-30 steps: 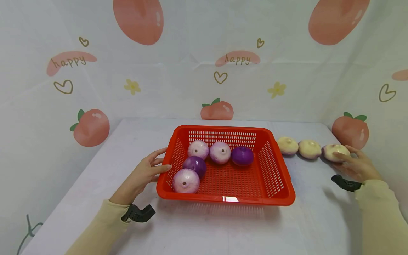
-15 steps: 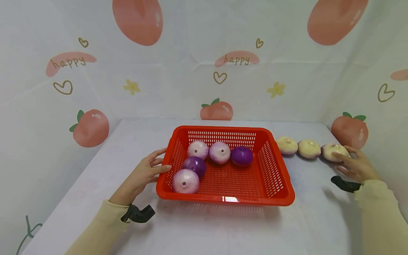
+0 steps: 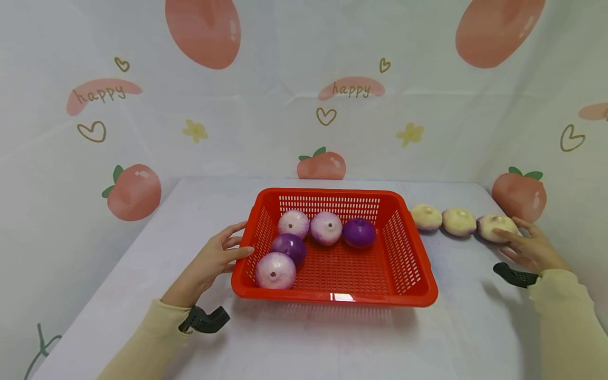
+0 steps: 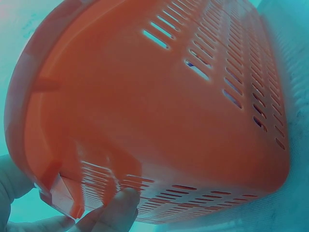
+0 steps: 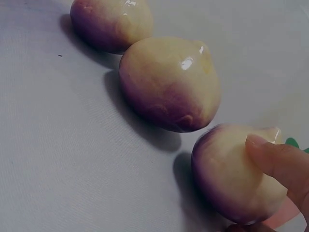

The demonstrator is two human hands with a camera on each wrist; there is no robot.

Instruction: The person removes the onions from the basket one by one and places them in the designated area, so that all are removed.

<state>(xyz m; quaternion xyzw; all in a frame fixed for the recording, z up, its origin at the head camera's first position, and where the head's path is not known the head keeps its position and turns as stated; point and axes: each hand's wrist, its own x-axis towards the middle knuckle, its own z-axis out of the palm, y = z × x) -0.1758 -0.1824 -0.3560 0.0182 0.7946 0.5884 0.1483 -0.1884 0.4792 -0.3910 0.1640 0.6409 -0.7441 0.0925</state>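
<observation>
Fingers pinching, the left hand (image 3: 216,257) holds a slotted plastic basket's rim (image 3: 304,296), the right hand (image 3: 535,249) a glossy, squat turnip (image 3: 491,227)

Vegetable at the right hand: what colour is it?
The vegetable is pale cream shading to purple below; right wrist view shows it best.

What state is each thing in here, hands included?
Basket: upright, part-filled, its rim held
Three pale onions: inside the basket
Two dark purple onions: inside the basket
Left and middle turnips: on the table, untouched
Rightmost turnip: gripped
Left hand: holding the basket's rim
Right hand: gripping the rightmost turnip
</observation>
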